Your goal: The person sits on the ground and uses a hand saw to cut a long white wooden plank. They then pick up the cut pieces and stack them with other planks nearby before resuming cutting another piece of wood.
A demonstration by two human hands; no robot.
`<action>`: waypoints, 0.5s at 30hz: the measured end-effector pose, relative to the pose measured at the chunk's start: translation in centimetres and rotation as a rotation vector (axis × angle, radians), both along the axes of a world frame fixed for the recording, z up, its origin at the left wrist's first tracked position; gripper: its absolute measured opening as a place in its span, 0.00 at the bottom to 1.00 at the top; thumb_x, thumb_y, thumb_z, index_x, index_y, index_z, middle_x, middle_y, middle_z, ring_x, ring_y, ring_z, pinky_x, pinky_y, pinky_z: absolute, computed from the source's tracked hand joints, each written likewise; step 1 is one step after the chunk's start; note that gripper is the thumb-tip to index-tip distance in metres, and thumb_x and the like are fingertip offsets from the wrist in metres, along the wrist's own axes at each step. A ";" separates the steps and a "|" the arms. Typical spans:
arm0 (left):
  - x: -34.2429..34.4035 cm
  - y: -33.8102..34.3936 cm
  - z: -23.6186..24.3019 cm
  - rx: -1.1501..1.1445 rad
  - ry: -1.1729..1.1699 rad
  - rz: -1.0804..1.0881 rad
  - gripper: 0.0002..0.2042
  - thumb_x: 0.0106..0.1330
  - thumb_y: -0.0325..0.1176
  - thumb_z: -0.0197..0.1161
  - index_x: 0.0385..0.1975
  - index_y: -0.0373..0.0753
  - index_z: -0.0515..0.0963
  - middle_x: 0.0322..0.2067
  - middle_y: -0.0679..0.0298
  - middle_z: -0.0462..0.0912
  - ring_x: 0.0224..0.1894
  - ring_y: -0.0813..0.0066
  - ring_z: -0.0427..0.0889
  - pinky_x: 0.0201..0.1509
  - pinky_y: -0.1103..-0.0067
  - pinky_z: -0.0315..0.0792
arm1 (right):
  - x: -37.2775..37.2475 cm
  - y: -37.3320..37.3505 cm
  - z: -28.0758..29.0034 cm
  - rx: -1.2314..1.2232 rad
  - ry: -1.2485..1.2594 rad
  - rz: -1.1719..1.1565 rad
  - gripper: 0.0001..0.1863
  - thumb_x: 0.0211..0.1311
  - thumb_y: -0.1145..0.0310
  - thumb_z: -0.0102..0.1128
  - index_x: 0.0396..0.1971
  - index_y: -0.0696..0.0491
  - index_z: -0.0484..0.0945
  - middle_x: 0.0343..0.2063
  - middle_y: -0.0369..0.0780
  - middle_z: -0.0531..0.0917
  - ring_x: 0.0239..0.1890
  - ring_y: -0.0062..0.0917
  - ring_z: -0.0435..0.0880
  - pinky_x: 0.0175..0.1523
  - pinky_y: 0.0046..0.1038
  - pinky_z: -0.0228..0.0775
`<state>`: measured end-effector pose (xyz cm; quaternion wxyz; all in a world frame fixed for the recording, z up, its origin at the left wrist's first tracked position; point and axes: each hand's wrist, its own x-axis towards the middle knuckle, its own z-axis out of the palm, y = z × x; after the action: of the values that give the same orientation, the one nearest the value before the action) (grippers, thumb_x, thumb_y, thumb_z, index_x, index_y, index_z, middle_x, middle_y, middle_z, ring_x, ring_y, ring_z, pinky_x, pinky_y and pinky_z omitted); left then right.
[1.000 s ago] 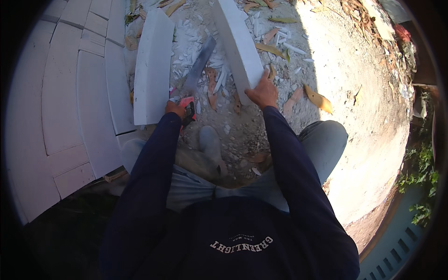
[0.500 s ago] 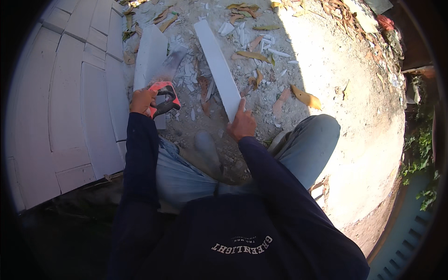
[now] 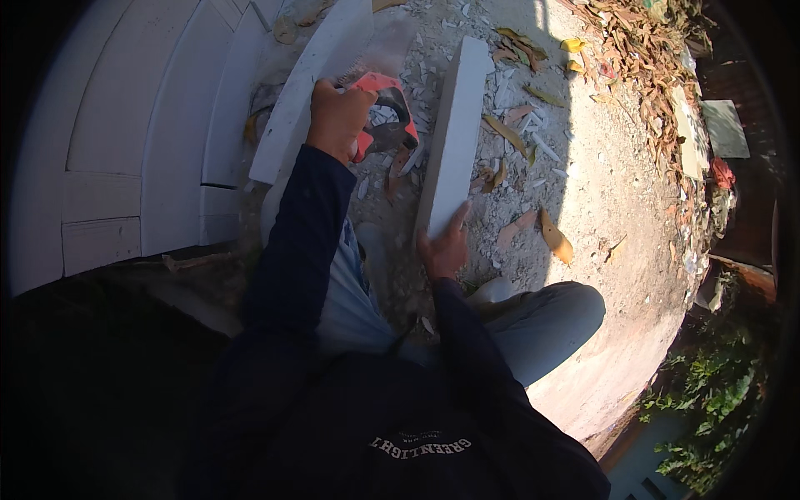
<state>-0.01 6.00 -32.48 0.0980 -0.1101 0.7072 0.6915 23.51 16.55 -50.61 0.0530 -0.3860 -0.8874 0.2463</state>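
My left hand (image 3: 337, 122) grips a handsaw (image 3: 379, 82) by its red and black handle. The saw's blade points away from me and is blurred, beside a pale white block (image 3: 292, 112) on the left. That hand's knuckles overlap the block's edge; whether they touch it I cannot tell. A second long white block (image 3: 457, 133) lies between the saw and the sunlit ground, its far end raised or tilted. My right hand (image 3: 447, 247) holds this block at its near end, thumb and fingers on either side.
Stacked white blocks (image 3: 108, 158) form a wall-like pile along the left. White chips and dry leaves (image 3: 557, 237) litter the dusty ground. My bent knee (image 3: 567, 312) is at the right. Beyond the sunlit strip are a leaf heap (image 3: 646, 75) and green plants (image 3: 708, 408).
The block in my right hand has turned, its far end swinging to the right, and its side face now shows. My left hand keeps the saw. The whole view has shifted.
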 end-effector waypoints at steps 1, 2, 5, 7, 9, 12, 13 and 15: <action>-0.2 -0.4 0.1 -0.014 0.002 0.004 0.17 0.56 0.22 0.67 0.43 0.24 0.71 0.27 0.62 0.78 0.22 0.79 0.72 0.26 0.79 0.67 | -2.2 0.8 0.5 0.001 0.001 0.007 0.60 0.47 0.53 0.70 0.77 0.50 0.43 0.42 0.59 0.80 0.40 0.52 0.85 0.46 0.48 0.77; -0.3 -1.0 0.0 -0.033 0.002 -0.002 0.18 0.56 0.22 0.67 0.45 0.23 0.71 0.27 0.62 0.78 0.22 0.79 0.72 0.26 0.79 0.67 | -4.5 1.5 1.3 -0.003 -0.001 0.004 0.60 0.46 0.53 0.70 0.77 0.50 0.44 0.43 0.59 0.81 0.40 0.52 0.85 0.46 0.47 0.77; -0.3 -2.3 -0.4 -0.038 -0.012 -0.004 0.21 0.56 0.22 0.67 0.49 0.22 0.70 0.27 0.62 0.78 0.22 0.79 0.73 0.25 0.80 0.67 | -10.6 4.8 0.3 0.043 -0.058 0.042 0.57 0.46 0.54 0.69 0.77 0.48 0.48 0.42 0.59 0.83 0.41 0.52 0.85 0.48 0.46 0.78; -0.4 -2.9 -1.1 -0.023 0.005 -0.002 0.23 0.56 0.22 0.67 0.51 0.21 0.70 0.27 0.62 0.78 0.22 0.79 0.73 0.24 0.80 0.67 | -13.0 6.9 -0.4 0.084 -0.063 0.073 0.57 0.46 0.54 0.68 0.77 0.47 0.48 0.41 0.58 0.84 0.41 0.52 0.85 0.48 0.45 0.78; -1.2 -3.5 -2.1 -0.015 0.053 0.006 0.24 0.56 0.22 0.67 0.52 0.21 0.70 0.27 0.62 0.78 0.22 0.79 0.74 0.24 0.79 0.66 | -14.3 7.9 -1.0 0.140 -0.061 0.110 0.56 0.46 0.54 0.67 0.77 0.46 0.49 0.41 0.58 0.84 0.42 0.51 0.85 0.48 0.44 0.78; -1.0 -3.2 -0.8 -0.007 0.039 0.040 0.22 0.55 0.22 0.66 0.50 0.21 0.72 0.28 0.61 0.79 0.22 0.78 0.74 0.24 0.79 0.67 | -13.7 7.9 -1.7 0.109 -0.016 0.105 0.57 0.46 0.52 0.70 0.77 0.41 0.49 0.42 0.58 0.79 0.39 0.50 0.85 0.46 0.45 0.78; -0.9 -3.2 -0.8 -0.011 0.034 0.051 0.22 0.55 0.22 0.65 0.50 0.20 0.72 0.28 0.60 0.79 0.22 0.77 0.74 0.24 0.78 0.67 | -13.0 7.7 -1.9 0.095 -0.035 0.112 0.57 0.46 0.52 0.70 0.77 0.40 0.49 0.43 0.58 0.79 0.39 0.50 0.85 0.46 0.45 0.78; -0.8 -3.5 -0.6 -0.015 0.032 0.074 0.21 0.55 0.22 0.65 0.49 0.20 0.72 0.28 0.59 0.79 0.22 0.77 0.75 0.25 0.78 0.68 | -11.0 6.7 -1.1 0.070 -0.067 0.125 0.56 0.47 0.52 0.70 0.77 0.39 0.50 0.44 0.59 0.78 0.39 0.50 0.85 0.45 0.45 0.78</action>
<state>-0.85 2.52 -33.13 0.0602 -0.1256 0.7093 0.6910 12.48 23.26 -51.72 0.0215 -0.3357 -0.9191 0.2051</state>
